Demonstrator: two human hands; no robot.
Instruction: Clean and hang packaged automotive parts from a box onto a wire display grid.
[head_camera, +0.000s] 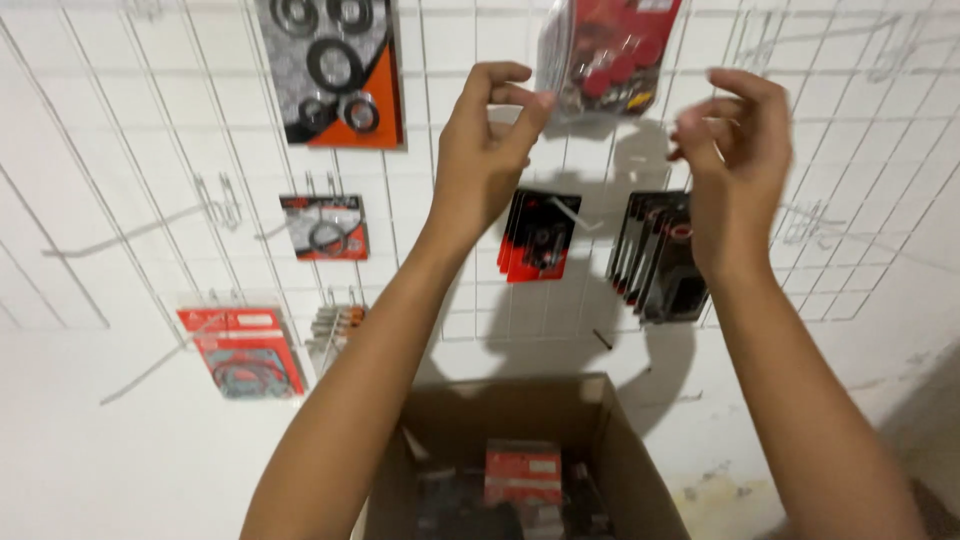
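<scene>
The left hand (485, 150) pinched the lower corner of a red packet (605, 50) high against the wire rack (150, 200), steadying it, while the right hand (735, 165) hovered beside it, fingers curled, empty.

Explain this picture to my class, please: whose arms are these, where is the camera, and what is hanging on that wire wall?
There is no machine here. The one picture comes from a camera worn on a person's head, so the two bare arms reaching up are that person's own. The left hand pinches the lower corner of a red and clear hanging packet. The right hand is raised beside it, fingers curled, holding nothing that I can see. Behind them a white wire grid on the wall carries hooks and more packets of ring-shaped parts. Below stands an open cardboard box with a small red carton inside.
</scene>
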